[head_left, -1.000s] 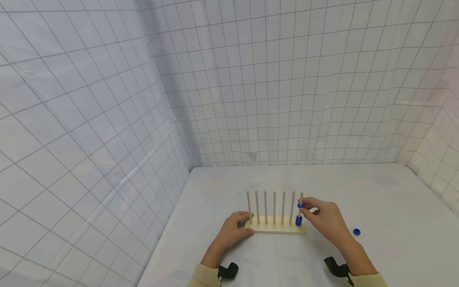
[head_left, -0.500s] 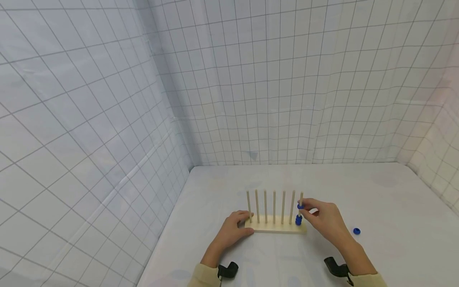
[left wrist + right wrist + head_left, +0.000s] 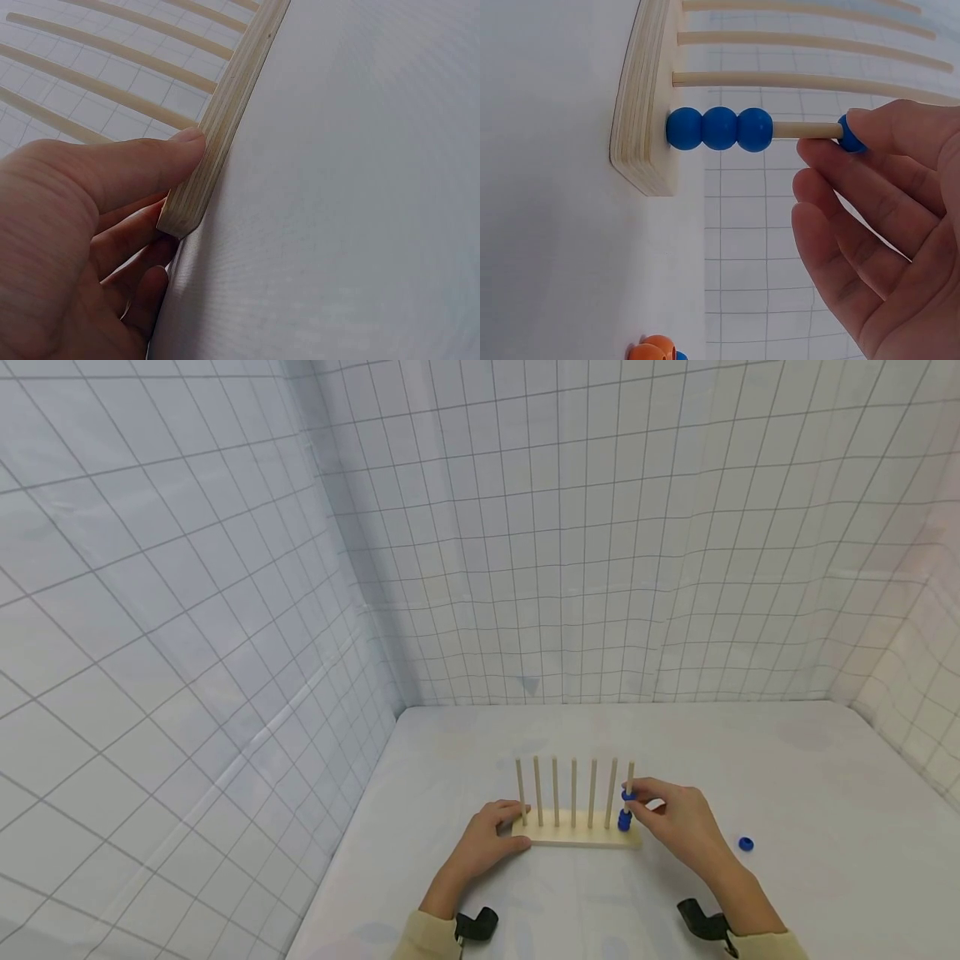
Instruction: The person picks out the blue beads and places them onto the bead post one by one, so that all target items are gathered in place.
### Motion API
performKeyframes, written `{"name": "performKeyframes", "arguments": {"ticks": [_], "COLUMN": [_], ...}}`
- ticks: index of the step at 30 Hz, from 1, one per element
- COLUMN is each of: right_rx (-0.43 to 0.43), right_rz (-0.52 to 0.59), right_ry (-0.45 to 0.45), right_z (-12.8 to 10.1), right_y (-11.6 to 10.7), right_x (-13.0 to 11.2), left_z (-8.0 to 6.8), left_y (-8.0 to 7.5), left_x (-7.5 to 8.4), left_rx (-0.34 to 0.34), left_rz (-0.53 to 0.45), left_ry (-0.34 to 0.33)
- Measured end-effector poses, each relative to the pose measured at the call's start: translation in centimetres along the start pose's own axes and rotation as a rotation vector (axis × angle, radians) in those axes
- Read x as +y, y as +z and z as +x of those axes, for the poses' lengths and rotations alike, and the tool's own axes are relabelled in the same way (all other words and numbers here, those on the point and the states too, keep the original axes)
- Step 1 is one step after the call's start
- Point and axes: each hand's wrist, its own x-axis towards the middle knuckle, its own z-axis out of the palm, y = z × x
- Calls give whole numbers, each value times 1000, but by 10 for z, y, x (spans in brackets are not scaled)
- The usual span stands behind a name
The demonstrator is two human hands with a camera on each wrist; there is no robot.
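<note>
A pale wooden peg board [image 3: 577, 838] with a row of upright dowels stands on the table. My left hand [image 3: 483, 843] grips its left end, the thumb [image 3: 161, 161] on the front edge and other fingers behind. At the right end, my right hand [image 3: 678, 818] pinches a blue bead [image 3: 850, 135] between thumb and fingertips. That bead is threaded on the rightmost dowel [image 3: 806, 130], partway up. Below it, three blue beads [image 3: 720, 128] sit stacked against the base, with bare dowel between. The other dowels carry no beads.
A loose blue bead [image 3: 746, 843] lies on the white table [image 3: 825, 877], right of my right hand. Orange beads [image 3: 654, 349] and a bit of blue show at the bottom of the right wrist view. White gridded cloth walls [image 3: 562, 568] enclose the back and sides.
My right hand has moved slightly down, and the pinched blue bead has slid a little lower on the rightmost dowel. The left hand and board stay in place.
</note>
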Motion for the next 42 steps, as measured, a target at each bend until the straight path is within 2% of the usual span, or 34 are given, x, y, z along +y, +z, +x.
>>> {"name": "performKeyframes", "arguments": {"ticks": [12, 42], "right_rx": [-28, -46], "right_rz": [2, -18], "right_ry": [23, -2], "right_z": [-1, -4], "right_y": [1, 6], "right_x": [1, 8], "left_z": [0, -1], "left_y": [0, 2], "left_x": [0, 0], "left_rx": [-1, 8], "left_rz": [-15, 8], "left_ry": [6, 21]}}
